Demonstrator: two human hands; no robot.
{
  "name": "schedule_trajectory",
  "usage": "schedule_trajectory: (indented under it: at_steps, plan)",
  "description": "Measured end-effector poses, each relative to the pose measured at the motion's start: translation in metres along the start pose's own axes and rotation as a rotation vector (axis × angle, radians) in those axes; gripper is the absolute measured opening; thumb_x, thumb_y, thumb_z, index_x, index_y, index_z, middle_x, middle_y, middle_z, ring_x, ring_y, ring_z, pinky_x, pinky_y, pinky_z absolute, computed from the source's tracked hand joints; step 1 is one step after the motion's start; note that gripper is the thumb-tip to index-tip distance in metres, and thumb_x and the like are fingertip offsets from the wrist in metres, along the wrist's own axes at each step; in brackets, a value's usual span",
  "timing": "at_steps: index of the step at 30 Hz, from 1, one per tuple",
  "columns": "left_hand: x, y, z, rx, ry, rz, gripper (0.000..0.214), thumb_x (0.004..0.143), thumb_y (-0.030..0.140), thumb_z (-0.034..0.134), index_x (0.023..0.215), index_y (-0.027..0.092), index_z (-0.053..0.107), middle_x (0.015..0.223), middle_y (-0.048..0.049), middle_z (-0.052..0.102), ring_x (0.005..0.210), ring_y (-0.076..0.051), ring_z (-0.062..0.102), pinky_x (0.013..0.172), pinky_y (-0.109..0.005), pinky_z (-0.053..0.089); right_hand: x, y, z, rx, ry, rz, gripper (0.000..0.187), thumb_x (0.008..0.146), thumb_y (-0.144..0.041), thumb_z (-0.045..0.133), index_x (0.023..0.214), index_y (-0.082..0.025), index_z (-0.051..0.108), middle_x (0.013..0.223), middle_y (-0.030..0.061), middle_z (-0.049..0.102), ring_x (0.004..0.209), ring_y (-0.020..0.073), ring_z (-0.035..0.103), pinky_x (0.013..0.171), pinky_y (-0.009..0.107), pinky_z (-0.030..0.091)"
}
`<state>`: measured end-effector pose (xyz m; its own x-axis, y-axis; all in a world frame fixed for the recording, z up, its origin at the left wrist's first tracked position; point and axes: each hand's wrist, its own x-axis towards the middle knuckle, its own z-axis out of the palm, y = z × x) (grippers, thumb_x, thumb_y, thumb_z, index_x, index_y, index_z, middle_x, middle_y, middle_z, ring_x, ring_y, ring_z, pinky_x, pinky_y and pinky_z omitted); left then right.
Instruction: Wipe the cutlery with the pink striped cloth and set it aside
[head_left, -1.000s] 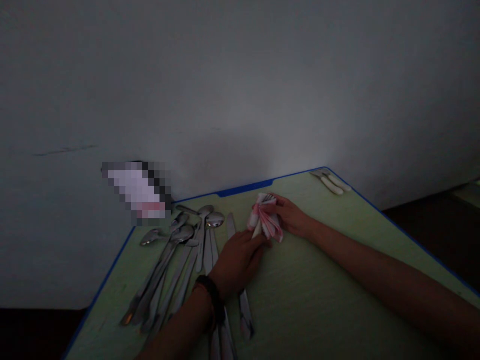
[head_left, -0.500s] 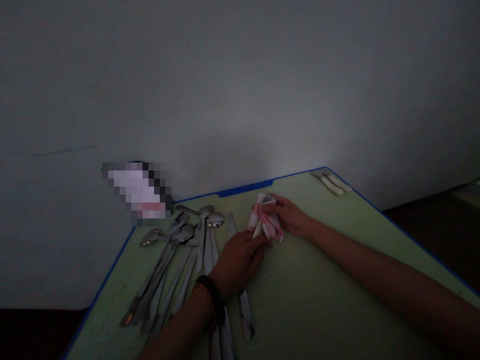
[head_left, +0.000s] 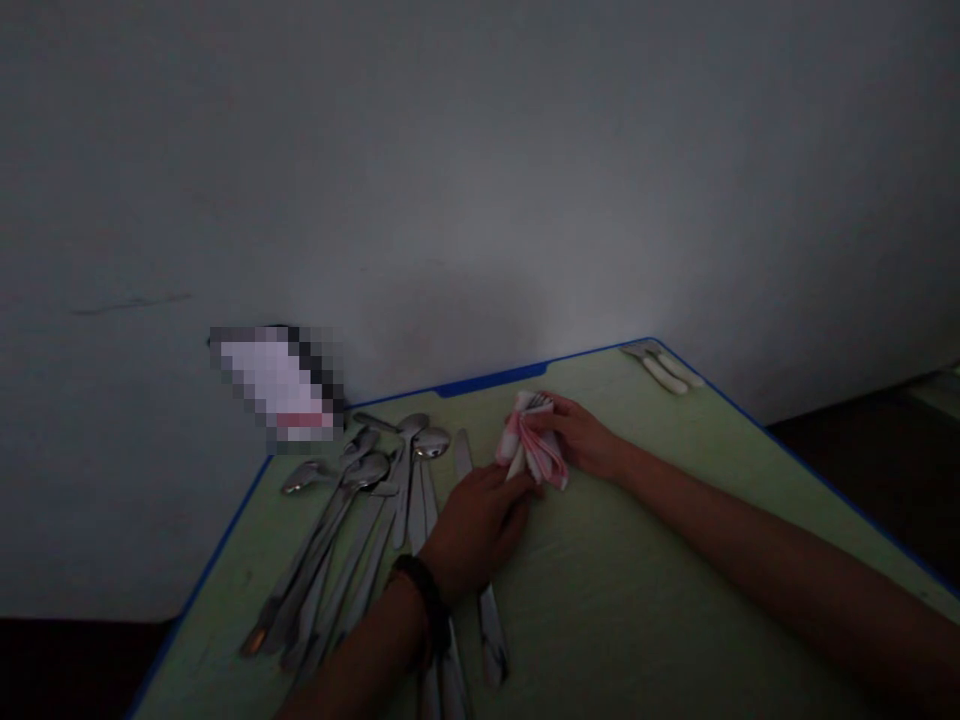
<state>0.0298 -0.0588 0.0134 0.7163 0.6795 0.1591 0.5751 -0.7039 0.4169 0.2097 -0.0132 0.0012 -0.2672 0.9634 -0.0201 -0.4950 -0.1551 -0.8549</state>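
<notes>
A pink and white cloth [head_left: 534, 446] is wrapped round a piece of cutlery with a pale handle, a fork by the look of its tip, on the green table [head_left: 645, 560]. My right hand [head_left: 585, 438] is closed on the cloth from the right. My left hand [head_left: 476, 528], with a dark band on the wrist, pinches the handle's lower end just below the cloth. Under my left wrist lies a table knife [head_left: 480, 570].
Several steel spoons and knives [head_left: 352, 520] lie spread on the table's left side. Two white-handled pieces of cutlery [head_left: 664, 367] rest at the far right corner. A blurred-out object [head_left: 277, 385] sits at the far left edge. The table has a blue rim and stands against a grey wall.
Almost nothing has changed. Both hands keep their hold on the wrapped cutlery; the view shifted down very slightly.
</notes>
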Motion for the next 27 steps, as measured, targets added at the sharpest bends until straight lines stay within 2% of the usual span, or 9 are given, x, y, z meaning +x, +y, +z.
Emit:
schedule_trajectory:
  at_steps: [5, 9, 14, 18, 21, 25, 27]
  plan:
    - [0.0, 0.003, -0.007, -0.203, 0.041, -0.067, 0.023, 0.091, 0.023, 0.037, 0.1, 0.023, 0.058, 0.097, -0.0036, 0.063, 0.09, -0.019, 0.056, 0.08, -0.031, 0.041, 0.002, -0.001, -0.003, 0.094, -0.021, -0.026, 0.026, 0.06, -0.004, 0.06, 0.083, -0.014, 0.063, 0.076, 0.0008, 0.066, 0.07, 0.0131, 0.059, 0.068, 0.026, 0.047]
    - [-0.002, 0.007, -0.012, -0.427, 0.214, -0.198, 0.022, 0.092, 0.029, 0.037, 0.106, 0.024, 0.053, 0.1, -0.0014, 0.063, 0.089, -0.016, 0.059, 0.079, -0.028, 0.042, 0.007, 0.0, -0.007, 0.194, 0.028, -0.064, 0.021, 0.065, -0.006, 0.061, 0.084, -0.015, 0.062, 0.079, 0.0001, 0.066, 0.072, 0.012, 0.059, 0.071, 0.025, 0.048]
    - [-0.002, 0.005, -0.01, -0.573, 0.391, -0.323, 0.029, 0.089, 0.036, 0.044, 0.113, 0.02, 0.043, 0.099, -0.0044, 0.063, 0.079, -0.016, 0.06, 0.067, -0.027, 0.045, 0.008, 0.001, -0.01, 0.26, 0.049, -0.039, 0.017, 0.076, -0.018, 0.06, 0.093, -0.015, 0.061, 0.088, 0.0022, 0.068, 0.078, 0.0127, 0.062, 0.078, 0.027, 0.048]
    - [-0.001, 0.002, -0.01, -0.501, 0.513, -0.378, 0.027, 0.087, 0.037, 0.046, 0.106, 0.019, 0.048, 0.094, -0.0041, 0.063, 0.076, -0.016, 0.059, 0.065, -0.027, 0.045, 0.007, 0.0, -0.008, 0.305, 0.025, -0.047, 0.018, 0.08, -0.02, 0.057, 0.097, -0.016, 0.06, 0.092, 0.0028, 0.068, 0.083, 0.0141, 0.063, 0.084, 0.031, 0.047]
    - [-0.001, 0.001, -0.012, -0.427, 0.589, -0.393, 0.026, 0.085, 0.038, 0.046, 0.102, 0.018, 0.053, 0.092, -0.0037, 0.063, 0.076, -0.017, 0.058, 0.065, -0.027, 0.045, 0.008, -0.001, -0.006, 0.374, -0.027, 0.018, 0.022, 0.086, -0.029, 0.049, 0.101, -0.016, 0.059, 0.095, 0.0055, 0.068, 0.09, 0.0181, 0.063, 0.089, 0.039, 0.046]
    - [-0.002, 0.002, -0.013, -0.396, 0.588, -0.381, 0.025, 0.084, 0.036, 0.047, 0.101, 0.018, 0.055, 0.09, -0.0026, 0.063, 0.075, -0.016, 0.058, 0.065, -0.026, 0.045, 0.008, -0.003, -0.004, 0.455, -0.041, 0.117, 0.033, 0.089, -0.036, 0.038, 0.096, -0.013, 0.06, 0.085, 0.0079, 0.069, 0.088, 0.0211, 0.064, 0.088, 0.042, 0.046]
    - [-0.002, 0.002, -0.013, -0.393, 0.575, -0.382, 0.025, 0.084, 0.035, 0.048, 0.1, 0.019, 0.055, 0.09, -0.0022, 0.063, 0.076, -0.016, 0.058, 0.065, -0.026, 0.045, 0.007, -0.005, -0.005, 0.488, -0.021, 0.127, 0.032, 0.088, -0.035, 0.037, 0.089, -0.014, 0.061, 0.079, 0.0067, 0.069, 0.087, 0.0211, 0.064, 0.087, 0.042, 0.046]
